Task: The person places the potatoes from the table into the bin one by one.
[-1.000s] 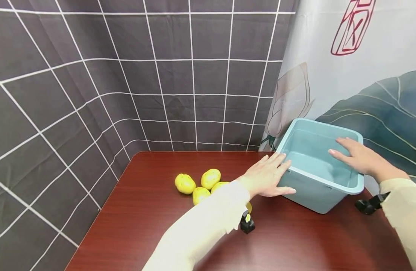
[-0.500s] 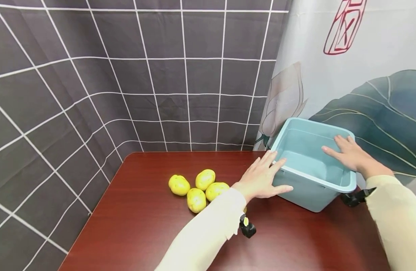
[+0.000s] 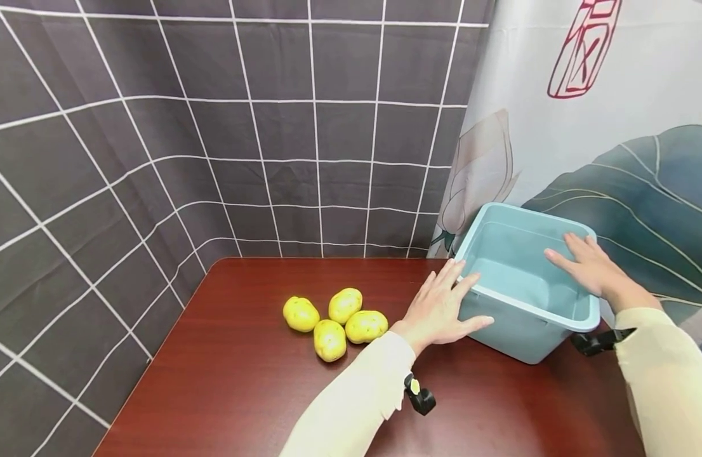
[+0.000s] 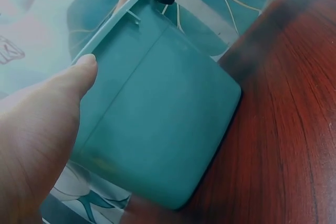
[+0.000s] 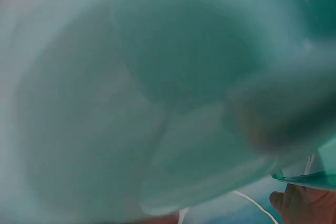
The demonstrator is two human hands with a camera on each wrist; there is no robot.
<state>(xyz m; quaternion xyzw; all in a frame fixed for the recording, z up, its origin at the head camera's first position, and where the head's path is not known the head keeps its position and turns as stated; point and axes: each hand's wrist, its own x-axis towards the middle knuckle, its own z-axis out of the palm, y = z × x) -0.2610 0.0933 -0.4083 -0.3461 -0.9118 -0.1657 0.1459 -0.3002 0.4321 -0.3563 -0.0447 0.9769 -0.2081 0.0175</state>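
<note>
Between both hands, a tapered, smooth, light-blue tub (image 3: 508, 330), seemingly plastic, mouth upward. At its near-left rim, left hand (image 3: 439, 308) spread wide, thumb (image 4: 76, 80) across the outer wall; over the opposite side, right hand (image 3: 593, 270) also spread; firmness of contact impossible to tell. Left of the left hand, four rounded yellow potatoes (image 3: 330, 341) clustered. Beneath, a glossy red-brown worktop (image 3: 242, 393). Beyond the hands, dark white-gridded cloth (image 3: 282, 127) and a pale printed curtain (image 3: 539, 143).

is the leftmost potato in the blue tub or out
Out: the leftmost potato lies on the table, with other potatoes between it and the blue tub.
</note>
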